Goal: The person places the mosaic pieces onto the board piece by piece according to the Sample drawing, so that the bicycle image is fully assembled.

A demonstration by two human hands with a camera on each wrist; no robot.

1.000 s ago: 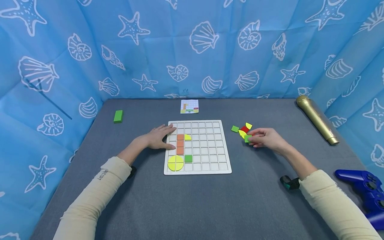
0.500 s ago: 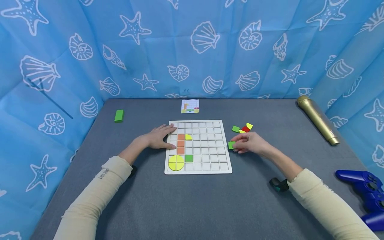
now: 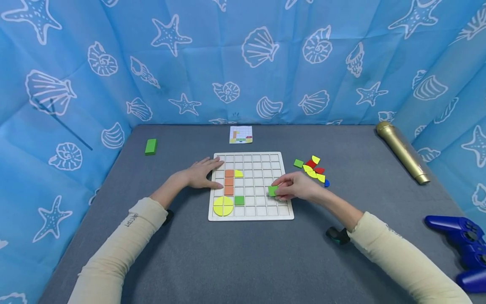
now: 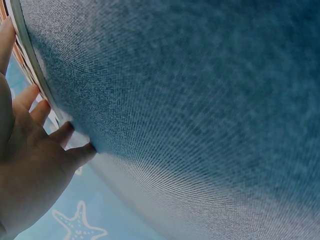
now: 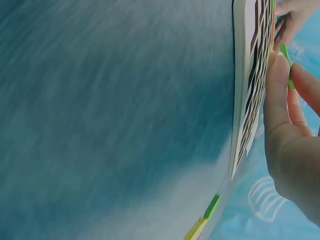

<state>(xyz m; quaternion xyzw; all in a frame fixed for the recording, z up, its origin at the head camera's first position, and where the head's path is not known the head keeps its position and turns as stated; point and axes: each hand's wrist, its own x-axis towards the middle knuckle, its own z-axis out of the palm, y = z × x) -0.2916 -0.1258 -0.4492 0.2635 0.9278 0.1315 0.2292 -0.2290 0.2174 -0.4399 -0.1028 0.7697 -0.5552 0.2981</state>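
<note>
In the head view a white grid board (image 3: 260, 215) lies on the grey table. My left hand (image 3: 199, 174) rests on the board's left edge, fingers spread. Between thumb and fingers, my right hand (image 3: 298, 185) pinches a green square tile (image 3: 272, 191) over the right part of the board; the right wrist view also shows this green tile (image 5: 285, 52). On the board sit several orange square tiles (image 3: 229, 182) in a column, a yellow quarter-circle tile (image 3: 238, 173), another green square tile (image 3: 239, 200), and a yellow circle (image 3: 222, 206) of quarter pieces at the lower left.
Right of the board lies a loose group of tiles: green (image 3: 298, 163), red (image 3: 319, 170), yellow (image 3: 309, 171) and blue (image 3: 327, 183). A pattern card (image 3: 241, 134) lies behind the board. Farther out are a green block (image 3: 150, 147), a gold microphone (image 3: 401, 152) and a blue game controller (image 3: 461, 240).
My right hand has carried the green square tile leftward from the loose group to over the board, uncovering red, yellow and blue tiles. My left hand has stayed on the board's edge.
</note>
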